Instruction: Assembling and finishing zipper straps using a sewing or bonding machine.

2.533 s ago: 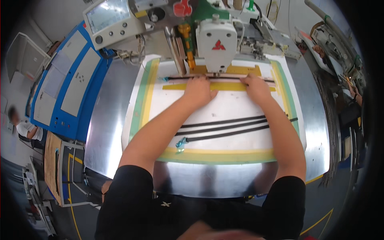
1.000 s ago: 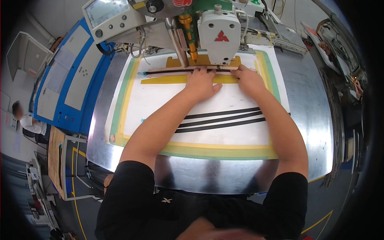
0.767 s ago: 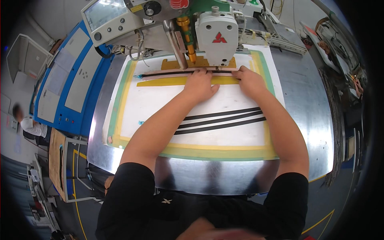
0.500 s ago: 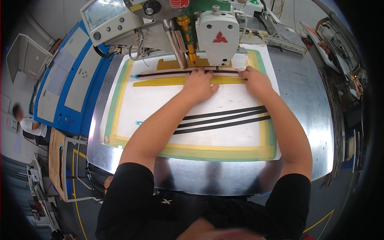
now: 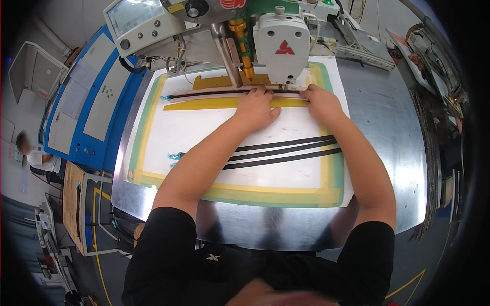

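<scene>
A long black strip (image 5: 204,95) lies in a pinkish channel between two mustard-yellow bars, its light-blue end (image 5: 165,97) at the left. My left hand (image 5: 256,108) rests over the strip's middle, fingertips pressed down on it and thumb spread aside. At the strip's right end, my right hand (image 5: 324,105) has its fingers curled and pinched on it; the exact grip is partly hidden. The upper yellow bar (image 5: 204,81) and lower yellow bar (image 5: 199,105) lie along the channel. Nearer me, several black strips (image 5: 286,152) lie on a white sheet (image 5: 275,181), partly covered by my left forearm.
A white sewing-machine head (image 5: 284,48) and a brass-coloured rod (image 5: 246,64) stand just above the strip. A control screen (image 5: 135,20) is at upper left. Green and yellow tape (image 5: 265,196) borders the sheet on a metal table (image 5: 380,122). A person (image 5: 42,158) sits far left.
The taped sheet, with the bars and strips on it, has shifted a little left under the machine. My right hand has moved slightly left with it; my left hand stays nearly in place.
</scene>
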A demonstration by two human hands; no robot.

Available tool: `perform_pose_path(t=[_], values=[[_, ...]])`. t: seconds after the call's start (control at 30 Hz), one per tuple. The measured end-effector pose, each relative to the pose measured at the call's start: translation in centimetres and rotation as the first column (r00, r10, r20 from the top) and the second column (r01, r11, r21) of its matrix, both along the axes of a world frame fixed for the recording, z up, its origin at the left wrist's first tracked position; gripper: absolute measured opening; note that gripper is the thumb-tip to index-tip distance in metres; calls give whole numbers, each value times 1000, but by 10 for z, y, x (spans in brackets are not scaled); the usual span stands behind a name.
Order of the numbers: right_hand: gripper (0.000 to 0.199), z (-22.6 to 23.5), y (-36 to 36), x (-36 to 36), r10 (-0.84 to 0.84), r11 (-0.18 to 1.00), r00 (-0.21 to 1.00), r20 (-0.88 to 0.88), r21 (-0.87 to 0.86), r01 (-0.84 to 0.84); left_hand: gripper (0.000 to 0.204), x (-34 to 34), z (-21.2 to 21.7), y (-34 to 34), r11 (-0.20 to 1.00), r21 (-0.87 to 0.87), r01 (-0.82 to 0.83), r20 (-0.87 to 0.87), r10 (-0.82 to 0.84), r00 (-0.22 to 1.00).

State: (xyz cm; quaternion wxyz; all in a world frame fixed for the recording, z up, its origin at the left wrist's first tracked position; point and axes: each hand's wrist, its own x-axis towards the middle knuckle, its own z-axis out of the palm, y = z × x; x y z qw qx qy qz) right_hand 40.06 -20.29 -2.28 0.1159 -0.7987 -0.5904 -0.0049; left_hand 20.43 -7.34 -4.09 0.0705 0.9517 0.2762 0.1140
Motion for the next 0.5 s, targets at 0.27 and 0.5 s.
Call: perform_pose_path(t=[0.27,0.5], values=[[37,-9,7,-10,19,996,999,-33,93,-16,57,-4,-2,-5,997,65,-33,7,33,999],[36,-16,15,-4,20,997,996,-91,79,-12,59,-3,-17,11,999,44,13,4,-14,1000]])
